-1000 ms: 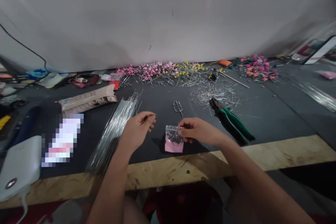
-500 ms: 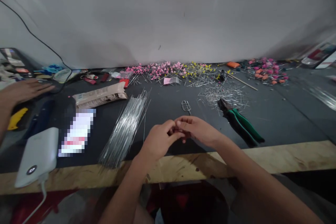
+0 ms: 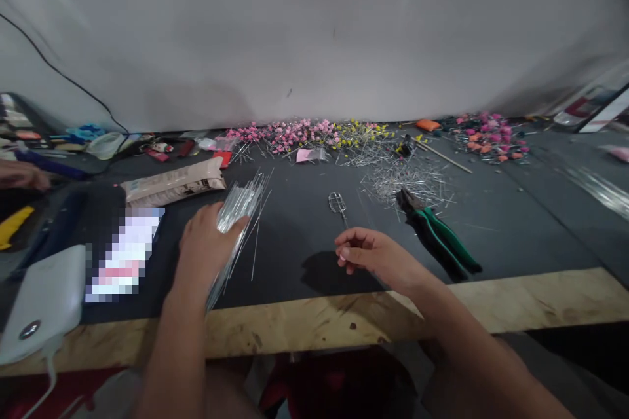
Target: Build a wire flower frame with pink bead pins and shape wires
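Over the wires (image 3: 240,200), which lie side by side in a sheaf, probably so that single strands come away easily, the left hand (image 3: 202,242) spreads with thumb and fingers apart, though whether it presses on any strand I cannot tell. Right of the wires, the right hand (image 3: 369,252) pinches a tiny pink bit (image 3: 343,255) between thumb and fingers, a light hold that seems meant to spare its shape. Farther right of the wires lie the pliers (image 3: 423,218), handles nearer the person, likely for quick reach, while beyond the wires pink buds (image 3: 299,133) are heaped, probably out of the hands' way.
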The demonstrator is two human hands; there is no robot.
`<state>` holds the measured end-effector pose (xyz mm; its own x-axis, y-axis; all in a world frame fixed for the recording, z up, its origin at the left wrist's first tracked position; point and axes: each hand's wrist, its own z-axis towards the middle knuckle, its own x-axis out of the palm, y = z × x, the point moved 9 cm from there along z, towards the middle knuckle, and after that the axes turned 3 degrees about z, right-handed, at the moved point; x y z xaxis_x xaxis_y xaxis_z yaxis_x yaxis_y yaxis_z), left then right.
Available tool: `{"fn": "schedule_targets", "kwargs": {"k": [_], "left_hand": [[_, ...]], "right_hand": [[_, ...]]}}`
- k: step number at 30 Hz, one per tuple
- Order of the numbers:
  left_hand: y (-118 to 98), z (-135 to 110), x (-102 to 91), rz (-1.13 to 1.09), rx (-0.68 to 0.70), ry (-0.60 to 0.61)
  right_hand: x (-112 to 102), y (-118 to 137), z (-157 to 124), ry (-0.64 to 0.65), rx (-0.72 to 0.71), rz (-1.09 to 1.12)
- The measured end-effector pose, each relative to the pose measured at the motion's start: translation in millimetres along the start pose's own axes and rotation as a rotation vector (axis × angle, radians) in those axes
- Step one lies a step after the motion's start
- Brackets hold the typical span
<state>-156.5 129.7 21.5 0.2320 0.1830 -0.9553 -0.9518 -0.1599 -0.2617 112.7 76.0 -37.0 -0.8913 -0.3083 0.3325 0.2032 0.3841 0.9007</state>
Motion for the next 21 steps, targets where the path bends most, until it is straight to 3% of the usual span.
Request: {"fn": "schedule_targets", "kwargs": {"k": [2, 4, 6, 10, 13, 16, 21], "left_hand": [[38.4, 8.1, 6.7, 0.077, -0.16, 0.097], [56.3, 8.2, 16.1, 0.107, -0.216, 0.203], [52.9, 6.8, 20.1, 0.118, -0.17, 0.216], [22.2, 2.5, 23.8, 0.146, -0.009, 0.164], [20.8, 1.8, 20.4, 0.128, -0.024, 0.162], [53.1, 7.2, 4.2, 0.122, -0.119, 0.152], [149.4, 23.0, -31.2, 0.322, -0.341, 0.08]], "right_hand": [[0.0, 4.9, -2.8, 0.004, -0.014, 0.016], [0.5, 9.6, -4.7, 0.007, -0.031, 0.041], [1.2, 12.5, -5.8, 0.013, -0.04, 0.054], [0.2, 13.2, -6.4, 0.004, -0.034, 0.038], [0.0, 13.3, -6.6, 0.003, -0.025, 0.018], [0.5, 16.0, -7.4, 0.007, -0.027, 0.013], [2.1, 20.6, -10.0, 0.021, -0.04, 0.037]]}}
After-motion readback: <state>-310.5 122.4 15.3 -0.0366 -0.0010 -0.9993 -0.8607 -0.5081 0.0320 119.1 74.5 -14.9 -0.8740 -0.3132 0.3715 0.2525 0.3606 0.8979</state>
